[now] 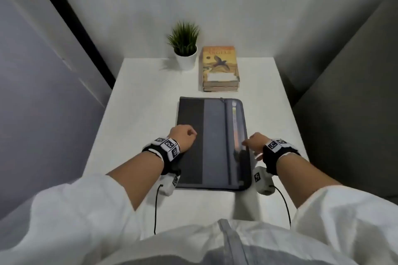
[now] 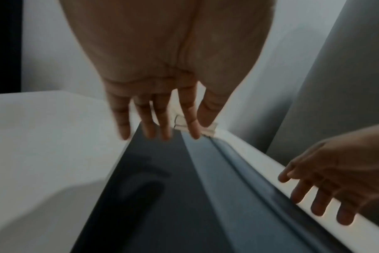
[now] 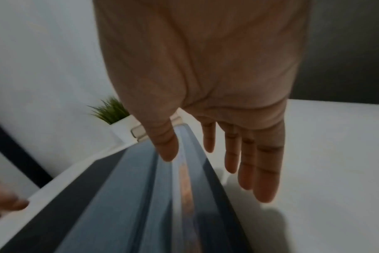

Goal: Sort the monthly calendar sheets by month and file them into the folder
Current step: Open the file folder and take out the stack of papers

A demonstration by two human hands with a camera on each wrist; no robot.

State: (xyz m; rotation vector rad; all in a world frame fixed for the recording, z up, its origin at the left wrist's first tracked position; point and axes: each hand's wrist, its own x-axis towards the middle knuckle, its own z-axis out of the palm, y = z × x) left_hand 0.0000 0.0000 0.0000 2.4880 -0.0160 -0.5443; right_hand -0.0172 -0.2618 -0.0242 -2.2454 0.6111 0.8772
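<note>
A closed grey zip folder (image 1: 213, 142) lies flat in the middle of the white table (image 1: 140, 103), dark panel to the left. A pale strip shows through its right edge; no loose calendar sheets are in view. My left hand (image 1: 183, 135) is over the folder's dark left part, fingers straight and spread in the left wrist view (image 2: 162, 130), holding nothing. My right hand (image 1: 255, 143) is at the folder's right edge. In the right wrist view this hand (image 3: 231, 154) has its thumb above the folder (image 3: 119, 196) and straight fingers over the table beside it.
A small potted plant (image 1: 185, 49) and a stack of books (image 1: 220, 69) stand at the back of the table, just behind the folder. Walls close in on both sides. Bare table surface lies left and right of the folder.
</note>
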